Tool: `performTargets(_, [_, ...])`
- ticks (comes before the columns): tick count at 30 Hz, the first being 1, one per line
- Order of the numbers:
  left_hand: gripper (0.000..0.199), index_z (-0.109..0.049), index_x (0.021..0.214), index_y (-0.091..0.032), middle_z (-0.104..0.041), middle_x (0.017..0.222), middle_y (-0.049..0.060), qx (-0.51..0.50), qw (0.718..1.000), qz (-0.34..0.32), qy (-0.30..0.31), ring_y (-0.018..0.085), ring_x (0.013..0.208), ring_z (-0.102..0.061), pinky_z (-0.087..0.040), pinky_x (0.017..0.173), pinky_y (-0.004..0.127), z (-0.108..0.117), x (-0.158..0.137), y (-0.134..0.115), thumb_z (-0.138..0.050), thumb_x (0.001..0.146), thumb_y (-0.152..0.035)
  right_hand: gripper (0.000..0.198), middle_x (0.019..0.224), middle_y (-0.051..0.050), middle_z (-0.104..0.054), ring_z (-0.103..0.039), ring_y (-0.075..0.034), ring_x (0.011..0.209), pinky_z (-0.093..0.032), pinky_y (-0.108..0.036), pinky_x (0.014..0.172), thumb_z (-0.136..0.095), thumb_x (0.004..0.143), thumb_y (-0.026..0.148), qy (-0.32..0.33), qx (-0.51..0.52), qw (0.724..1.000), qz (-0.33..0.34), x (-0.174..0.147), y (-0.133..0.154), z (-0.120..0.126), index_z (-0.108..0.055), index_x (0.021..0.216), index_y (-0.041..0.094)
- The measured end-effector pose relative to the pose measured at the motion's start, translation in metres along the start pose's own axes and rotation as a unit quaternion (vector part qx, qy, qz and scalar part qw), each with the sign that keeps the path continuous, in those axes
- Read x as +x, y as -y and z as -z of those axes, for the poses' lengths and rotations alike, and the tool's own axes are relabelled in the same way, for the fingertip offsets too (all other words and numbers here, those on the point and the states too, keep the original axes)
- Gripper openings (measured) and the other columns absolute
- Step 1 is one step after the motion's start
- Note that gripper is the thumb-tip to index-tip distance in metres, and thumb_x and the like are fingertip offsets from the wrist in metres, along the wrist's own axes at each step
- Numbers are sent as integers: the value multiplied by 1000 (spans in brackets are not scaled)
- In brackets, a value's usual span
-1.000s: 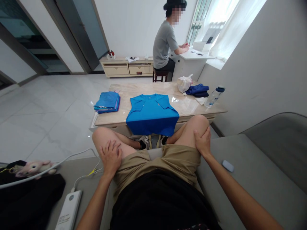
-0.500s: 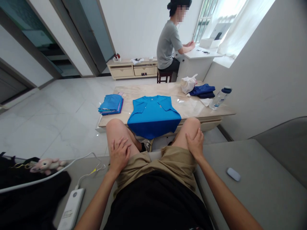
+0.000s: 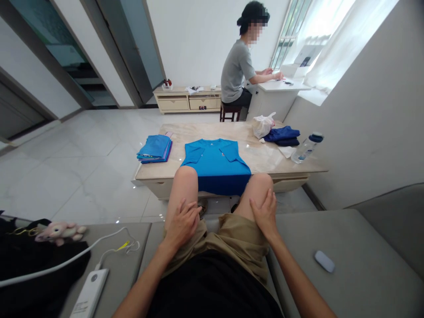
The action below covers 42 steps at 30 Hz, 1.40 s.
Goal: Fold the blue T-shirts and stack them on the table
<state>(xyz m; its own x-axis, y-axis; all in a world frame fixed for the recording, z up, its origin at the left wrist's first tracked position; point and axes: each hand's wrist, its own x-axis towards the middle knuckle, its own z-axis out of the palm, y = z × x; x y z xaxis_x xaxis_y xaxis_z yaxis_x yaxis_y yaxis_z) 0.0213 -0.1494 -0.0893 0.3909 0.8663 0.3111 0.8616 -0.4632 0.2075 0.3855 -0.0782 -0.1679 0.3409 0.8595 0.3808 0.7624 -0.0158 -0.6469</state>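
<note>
My left hand (image 3: 183, 222) rests on my left thigh, fingers stretched out and holding nothing. On the outer side of my right thigh lies my right hand (image 3: 265, 213), its thumb apart from the fingers, also without anything in it. Beyond my knees, a blue T-shirt (image 3: 215, 160) is spread on the coffee table (image 3: 172, 129), sleeves turned inward, with its lower part hanging over the near edge. My left knee covers part of its lower left side. A stack of folded clothes (image 3: 154, 148), blue on top, sits at the table's left end.
At the table's right are a white plastic bag (image 3: 263, 125), dark blue folded clothes (image 3: 283, 135) and a water bottle (image 3: 307, 148). A power bank (image 3: 89, 293), plush toy (image 3: 61, 232) and pale oval case (image 3: 324, 261) lie on the sofa (image 3: 357, 238). A person (image 3: 236, 70) sits at a white cabinet.
My left leg has swung inward, carrying my left hand to the right, and its knee now overlaps the T-shirt. The seated person's hands have moved apart over the cabinet. The view has shifted slightly.
</note>
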Motion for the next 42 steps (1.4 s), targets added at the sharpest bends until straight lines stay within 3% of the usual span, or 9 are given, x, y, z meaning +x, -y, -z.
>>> performTargets(9, [40, -74, 141, -18, -83, 112, 8, 31, 999, -8, 41, 25, 109, -74, -42, 132, 56, -19, 10, -5, -52, 109, -15, 97, 181, -32, -23, -30, -50, 169, -41, -74, 128, -52, 110, 65, 13, -52, 996, 67, -6, 21, 15, -14, 183, 14])
performTargets(15, [37, -78, 134, -21, -84, 105, 4, 47, 998, 18, 25, 23, 100, -75, -48, 124, 54, -20, 5, 31, -54, 107, -11, 96, 181, -33, -27, -35, -54, 166, -44, -77, 125, -55, 111, 61, 9, -75, 996, 52, -4, 26, 16, -14, 185, 15])
performTargets(21, [33, -80, 130, -24, -85, 107, 5, 25, 999, 43, 8, 24, 98, -76, -58, 107, 48, -11, 10, 63, -55, 110, -16, 86, 183, -33, -24, -34, -58, 166, -47, -80, 120, -53, 112, 52, -11, -144, 984, 105, 17, 33, 20, -23, 183, 12])
performTargets(24, [30, -79, 131, -26, -84, 109, 6, -31, 998, 62, 6, 24, 99, -77, -62, 92, 41, -9, 24, 70, -56, 112, -22, 75, 176, -30, -43, -39, -53, 165, -41, -79, 125, -50, 114, 40, -8, -183, 971, 156, 38, 41, 19, -29, 180, 13])
performTargets(28, [28, -78, 129, -26, -83, 112, 7, -111, 991, 78, 8, 23, 99, -78, -64, 86, 36, -16, 58, 80, -54, 114, -25, 59, 158, -23, -65, -58, -42, 152, -45, -67, 128, -49, 113, 35, 46, -168, 958, 228, 80, 44, 1, -46, 170, 17])
performTargets(31, [29, -78, 127, -26, -83, 109, 7, -128, 990, 53, 20, 23, 98, -78, -63, 87, 37, -24, 97, 99, -52, 115, -26, 54, 156, -21, -68, -67, -37, 142, -55, -55, 121, -48, 114, 37, 121, -152, 950, 244, 121, 40, -27, -55, 163, 17])
performTargets(35, [30, -78, 130, -26, -83, 115, 8, -117, 992, 33, 42, 24, 104, -78, -63, 92, 39, -33, 169, 145, -52, 115, -30, 56, 157, -21, -69, -69, -37, 140, -57, -54, 118, -43, 114, 38, 200, -209, 928, 234, 173, 29, -75, -60, 162, 15])
performTargets(39, [39, -73, 143, -22, -79, 139, 12, -88, 993, 31, 78, 29, 129, -74, -60, 111, 46, -54, 242, 206, -49, 116, -36, 67, 173, -23, -54, -56, -39, 159, -52, -54, 126, -42, 115, 42, 218, -249, 916, 229, 199, 3, -118, -47, 174, 11])
performTargets(42, [54, -62, 160, -16, -62, 167, 18, -49, 992, 63, 99, 34, 154, -59, -49, 129, 54, -81, 277, 245, -44, 117, -42, 81, 177, -26, -47, -49, -41, 164, -48, -57, 130, -38, 117, 51, 207, -259, 916, 224, 195, -22, -138, -23, 183, 7])
